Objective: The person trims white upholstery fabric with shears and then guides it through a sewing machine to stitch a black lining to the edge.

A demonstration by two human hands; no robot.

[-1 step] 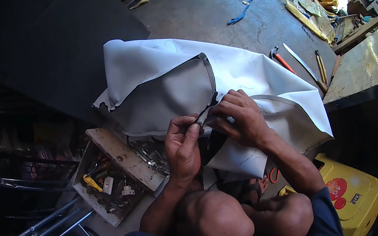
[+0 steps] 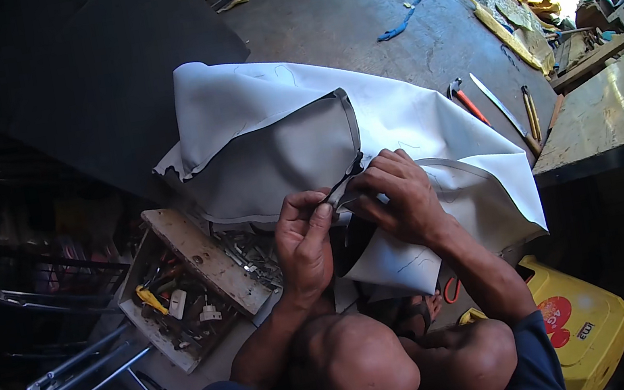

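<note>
A large piece of white sheet material (image 2: 430,115), like upholstery vinyl, is bunched across the bench edge in front of me. Its grey underside (image 2: 273,152) shows where it folds back, and thin pen-like lines mark the white face. My left hand (image 2: 304,237) pinches the sheet's dark-edged seam between thumb and fingers. Close beside it, my right hand (image 2: 397,194) is closed on the same edge, its fingertips partly hidden by the hand itself. The short stretch of edge between both hands is pulled narrow. Whether a small tool is in the fingers, I cannot make out.
A red-handled tool (image 2: 469,102), a long knife (image 2: 505,114) and a blue cord (image 2: 405,20) lie on the metal-grey bench (image 2: 331,8). At lower left sits a wooden box (image 2: 207,262) of tools and fittings. A yellow plastic container (image 2: 592,338) stands at lower right.
The whole view has shifted very slightly. Both hands keep their grip on the sheet's edge with no clear movement.
</note>
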